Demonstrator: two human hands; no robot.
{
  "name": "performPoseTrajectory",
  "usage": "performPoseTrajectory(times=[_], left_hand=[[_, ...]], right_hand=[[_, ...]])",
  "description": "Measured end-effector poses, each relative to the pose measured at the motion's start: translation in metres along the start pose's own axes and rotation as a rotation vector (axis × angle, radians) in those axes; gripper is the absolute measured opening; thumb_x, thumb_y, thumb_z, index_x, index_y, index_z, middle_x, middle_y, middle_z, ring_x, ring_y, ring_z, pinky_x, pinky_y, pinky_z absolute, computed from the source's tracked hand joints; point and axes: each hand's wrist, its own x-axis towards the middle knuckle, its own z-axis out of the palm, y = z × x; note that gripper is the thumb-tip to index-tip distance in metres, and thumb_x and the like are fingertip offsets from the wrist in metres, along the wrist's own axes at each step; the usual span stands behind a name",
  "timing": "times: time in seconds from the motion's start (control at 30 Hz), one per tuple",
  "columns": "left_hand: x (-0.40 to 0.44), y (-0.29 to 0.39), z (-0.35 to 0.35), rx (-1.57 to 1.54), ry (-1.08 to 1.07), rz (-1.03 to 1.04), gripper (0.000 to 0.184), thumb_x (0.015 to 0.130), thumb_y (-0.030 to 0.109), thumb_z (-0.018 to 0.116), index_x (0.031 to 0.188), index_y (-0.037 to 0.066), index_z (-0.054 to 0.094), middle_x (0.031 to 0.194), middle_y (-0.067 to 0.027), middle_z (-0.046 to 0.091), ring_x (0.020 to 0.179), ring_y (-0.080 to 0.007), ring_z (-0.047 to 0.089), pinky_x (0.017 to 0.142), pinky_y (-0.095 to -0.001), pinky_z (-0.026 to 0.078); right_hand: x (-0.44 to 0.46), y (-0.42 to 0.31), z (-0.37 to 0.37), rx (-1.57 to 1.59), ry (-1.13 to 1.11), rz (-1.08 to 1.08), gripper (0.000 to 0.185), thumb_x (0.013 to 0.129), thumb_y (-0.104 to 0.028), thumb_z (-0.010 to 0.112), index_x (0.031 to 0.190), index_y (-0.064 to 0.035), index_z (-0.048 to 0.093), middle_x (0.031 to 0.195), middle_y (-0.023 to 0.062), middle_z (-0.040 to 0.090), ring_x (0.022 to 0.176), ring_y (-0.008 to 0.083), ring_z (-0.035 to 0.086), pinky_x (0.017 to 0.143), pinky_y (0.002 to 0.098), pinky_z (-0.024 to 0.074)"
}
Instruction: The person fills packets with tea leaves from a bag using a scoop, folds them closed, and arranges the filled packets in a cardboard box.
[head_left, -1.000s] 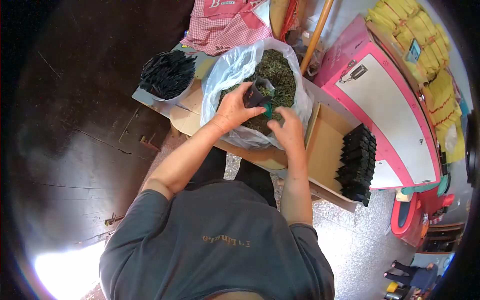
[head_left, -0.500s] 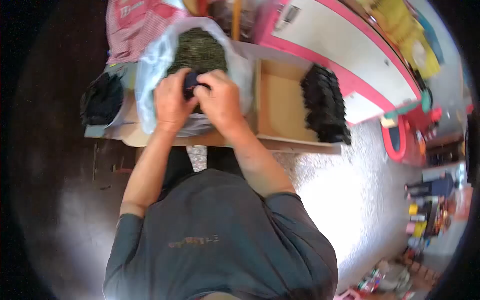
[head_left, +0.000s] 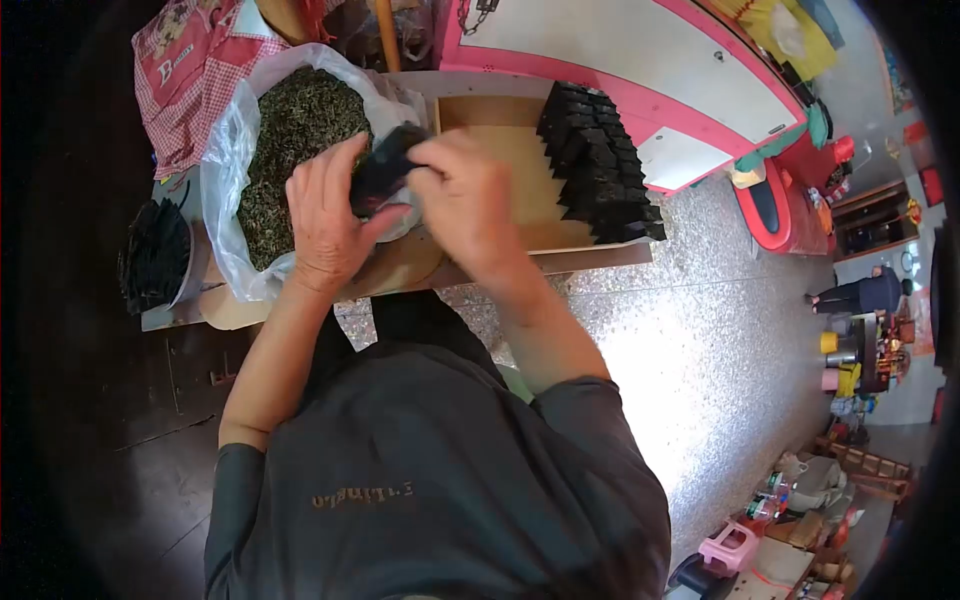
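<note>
A small black pouch point(head_left: 385, 170) is held in the air between my two hands, over the right side of an open clear plastic bag point(head_left: 225, 165). My left hand point(head_left: 328, 220) grips its left side between fingers and thumb. My right hand point(head_left: 465, 205), slightly blurred, has its fingers closed at the pouch's upper right edge. Dried, dark green chopped leaves point(head_left: 300, 120) fill the plastic bag. To the right, a shallow cardboard box point(head_left: 490, 150) has rows of black pouches point(head_left: 598, 165) standing along its right side.
A bundle of flat black pouches point(head_left: 158, 255) lies at the table's left end. Behind the plastic bag is a red checked cloth point(head_left: 190, 75). A pink-edged white cabinet point(head_left: 600, 40) borders the back. Far right, another person point(head_left: 870, 292) stands in the room.
My hands have risen off the leaves and moved apart, with the black pouch between them. The camera view has shifted, so the table appears further left.
</note>
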Motion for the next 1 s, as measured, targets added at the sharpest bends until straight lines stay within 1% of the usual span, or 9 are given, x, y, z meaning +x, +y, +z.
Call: performPoseTrajectory(times=[0.03,0.1,0.23,0.33,0.4,0.53,0.6,0.8,1.0], left_hand=[[0.001,0.005,-0.001,-0.048,0.009,0.043,0.081,0.06,0.02,0.085,0.131,0.007,0.05,0.119,-0.012,0.058,0.105,-0.0316,0.053,0.091,-0.0424,0.039],[-0.003,0.007,-0.003,-0.072,-0.03,0.029,0.082,0.061,0.022,0.086,0.132,0.005,0.049,0.123,-0.0128,0.057,0.11,-0.0319,0.052,0.095,-0.0425,0.037],[-0.013,-0.002,-0.009,-0.046,-0.058,0.043,0.075,0.065,0.015,0.082,0.132,0.004,0.049,0.122,-0.0139,0.057,0.11,-0.033,0.052,0.096,-0.0431,0.037],[-0.019,-0.005,-0.017,-0.05,-0.094,0.038,0.07,0.069,0.01,0.079,0.132,0.004,0.049,0.121,-0.0146,0.058,0.11,-0.0336,0.053,0.095,-0.0431,0.037],[-0.025,-0.008,-0.021,-0.045,-0.108,0.037,0.068,0.07,0.007,0.077,0.132,0.004,0.049,0.12,-0.0149,0.058,0.109,-0.0338,0.053,0.095,-0.0431,0.038],[-0.032,-0.01,-0.022,-0.054,-0.151,0.016,0.065,0.071,0.005,0.076,0.13,0.003,0.05,0.118,-0.0152,0.058,0.108,-0.0347,0.054,0.094,-0.0434,0.039],[-0.033,-0.009,-0.022,-0.072,-0.167,0.011,0.065,0.071,0.004,0.075,0.13,0.003,0.05,0.118,-0.0154,0.058,0.108,-0.035,0.054,0.093,-0.0436,0.039],[-0.034,-0.009,-0.018,-0.068,-0.205,0.009,0.063,0.072,0.003,0.074,0.13,0.003,0.05,0.118,-0.0161,0.059,0.107,-0.0348,0.055,0.093,-0.0434,0.039],[-0.035,-0.01,-0.015,-0.06,-0.216,0.013,0.062,0.072,0.003,0.074,0.129,0.003,0.05,0.118,-0.0165,0.059,0.106,-0.0347,0.055,0.092,-0.0434,0.04]], right_hand=[[0.0,0.005,-0.019,-0.044,-0.023,0.001,0.013,0.074,0.002,0.063,0.087,0.0019,0.066,0.08,0.0162,0.064,0.07,0.0281,0.064,0.065,0.0331,0.05],[0.003,0.021,-0.054,-0.16,0.03,-0.144,0.013,0.074,0.004,0.063,0.087,0.0026,0.066,0.079,0.0145,0.064,0.069,0.0249,0.064,0.065,0.0311,0.05],[-0.001,0.048,-0.128,-0.406,-0.08,0.023,0.014,0.073,0.005,0.062,0.086,0.0026,0.065,0.078,0.0123,0.064,0.069,0.0233,0.064,0.066,0.0301,0.0502],[-0.016,0.065,-0.167,-0.506,-0.114,0.079,0.015,0.073,0.004,0.063,0.087,0.0015,0.066,0.08,0.0135,0.065,0.072,0.0243,0.065,0.067,0.0299,0.0503],[-0.028,0.072,-0.182,-0.711,-0.159,0.199,0.016,0.073,0.002,0.064,0.088,0.0003,0.067,0.084,0.0145,0.066,0.075,0.0271,0.066,0.069,0.0312,0.0509],[-0.061,0.098,-0.191,-0.813,-0.175,0.199,0.014,0.073,0.001,0.065,0.086,-0.0019,0.068,0.085,0.0136,0.067,0.078,0.03,0.065,0.072,0.0347,0.0515],[-0.073,0.111,-0.189,-0.857,-0.127,0.099,0.006,0.073,-0.003,0.063,0.077,-0.008,0.065,0.08,0.0084,0.063,0.079,0.0302,0.06,0.069,0.0411,0.049],[-0.079,0.14,-0.186,-0.976,-0.147,-0.05,0.007,0.069,-0.004,0.065,0.072,-0.0094,0.061,0.075,0.0051,0.06,0.073,0.0269,0.055,0.064,0.038,0.0454],[-0.08,0.153,-0.185,-1.086,-0.179,-0.082,0.009,0.068,-0.005,0.065,0.069,-0.0111,0.059,0.072,0.0037,0.057,0.073,0.0247,0.054,0.065,0.037,0.0411]])
